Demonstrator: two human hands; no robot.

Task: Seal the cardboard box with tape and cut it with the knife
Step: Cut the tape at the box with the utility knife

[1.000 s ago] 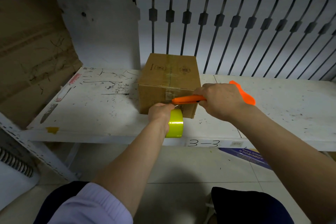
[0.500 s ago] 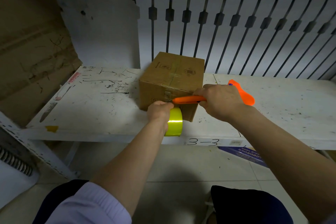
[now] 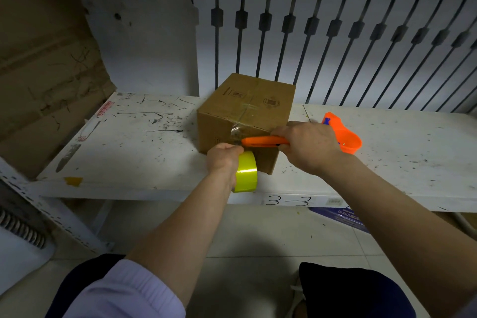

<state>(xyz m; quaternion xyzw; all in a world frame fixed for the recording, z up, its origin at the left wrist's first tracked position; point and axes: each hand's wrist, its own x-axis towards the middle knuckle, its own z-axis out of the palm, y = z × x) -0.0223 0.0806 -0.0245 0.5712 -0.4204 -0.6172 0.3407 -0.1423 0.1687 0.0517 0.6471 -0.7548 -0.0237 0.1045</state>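
Right hand [image 3: 307, 144], just right of frame centre, is wrapped tight around the orange knife [image 3: 263, 141], with the tip pointing left at the clear tape [image 3: 236, 131] stretched off the box front. Left hand [image 3: 224, 155] sits right below that, curled closed on the yellow-green roll [image 3: 247, 171], which hangs in front of the box's lower front face, over the shelf edge. Looks like it's pulling the strip taut so the blade has something to bite into.

The box [image 3: 247, 113] is in the middle of the frame on the white shelf [image 3: 134, 152], flaps down, with shiny tape running over the top seam and down the front. So I'd say the sealing part is basically done, and what's left is the actual cut. I can't tell if the blade is already through the tape or just touching it, too small to make out.

Further out: an orange scoop-looking thing [image 3: 343, 137] right behind the right hand, and a flattened cardboard sheet [image 3: 46, 70] leaning in the upper left of the frame.
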